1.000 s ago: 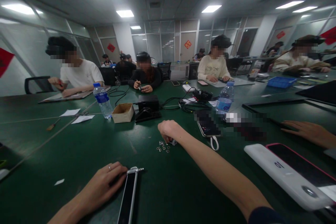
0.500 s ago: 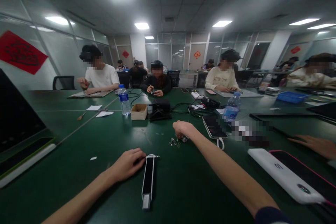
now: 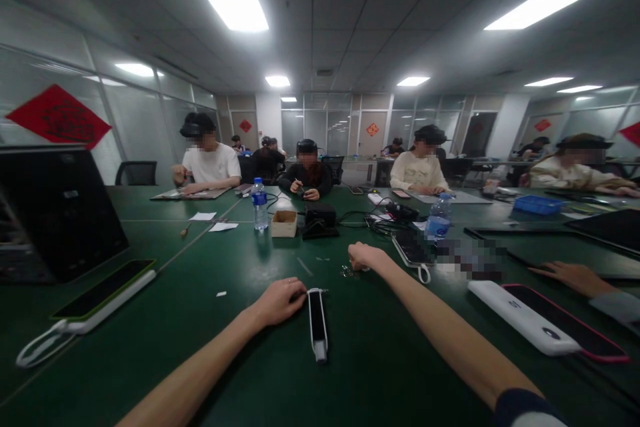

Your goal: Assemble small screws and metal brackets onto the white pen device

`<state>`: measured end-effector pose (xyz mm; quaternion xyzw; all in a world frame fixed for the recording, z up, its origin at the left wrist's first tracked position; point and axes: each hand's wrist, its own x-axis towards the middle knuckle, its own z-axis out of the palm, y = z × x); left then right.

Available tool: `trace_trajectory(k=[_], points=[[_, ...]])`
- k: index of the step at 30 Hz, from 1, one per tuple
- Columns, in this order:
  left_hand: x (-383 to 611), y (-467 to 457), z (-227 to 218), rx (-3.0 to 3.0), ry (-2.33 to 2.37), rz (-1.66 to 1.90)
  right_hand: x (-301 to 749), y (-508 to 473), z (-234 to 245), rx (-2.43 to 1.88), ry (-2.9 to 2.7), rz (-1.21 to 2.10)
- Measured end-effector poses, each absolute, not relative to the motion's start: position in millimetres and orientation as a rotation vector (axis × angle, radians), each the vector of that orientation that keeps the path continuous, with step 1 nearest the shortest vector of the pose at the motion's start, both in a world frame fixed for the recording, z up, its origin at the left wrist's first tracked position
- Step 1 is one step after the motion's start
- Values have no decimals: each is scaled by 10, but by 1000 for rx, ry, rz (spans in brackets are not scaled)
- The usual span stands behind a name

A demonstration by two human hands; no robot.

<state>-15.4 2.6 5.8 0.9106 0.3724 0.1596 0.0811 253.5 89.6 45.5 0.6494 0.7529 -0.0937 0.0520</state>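
My left hand (image 3: 282, 301) rests on the green table with its fingers bent, the fingertips at the upper left corner of a narrow white-framed device (image 3: 317, 323). That device lies flat, with a long dark face and a pale block at its near end. A small metal pin (image 3: 324, 291) sticks out sideways at its far end. Farther off, my right hand (image 3: 369, 256) is closed, fingers pointing down over a small pile of metal rings (image 3: 347, 271). Its fingertips are hidden, so what they pinch does not show.
An open cardboard box (image 3: 284, 224), a black stand (image 3: 320, 219) and a water bottle (image 3: 259, 205) stand beyond. To the right lie a phone (image 3: 411, 248), a white power bank (image 3: 523, 320) and another person's hand (image 3: 575, 277). Several people sit around.
The view has tilted upward and turned slightly left, so the table things appear shifted. My right hand stays at the metal rings and my left hand stays beside the device.
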Motion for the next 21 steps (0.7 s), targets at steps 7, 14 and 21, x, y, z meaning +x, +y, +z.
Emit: trace_trajectory(k=[7,14,21], points=[[-160,17,38,2779,1105,499,2425,840,409,2027,2278,-237],[-160,35,5,2777,1134,498,2549,711,260,2103,2364,-226],[-178,28,18,2762,1126,494,2650,613,166,2131,2457,-373]])
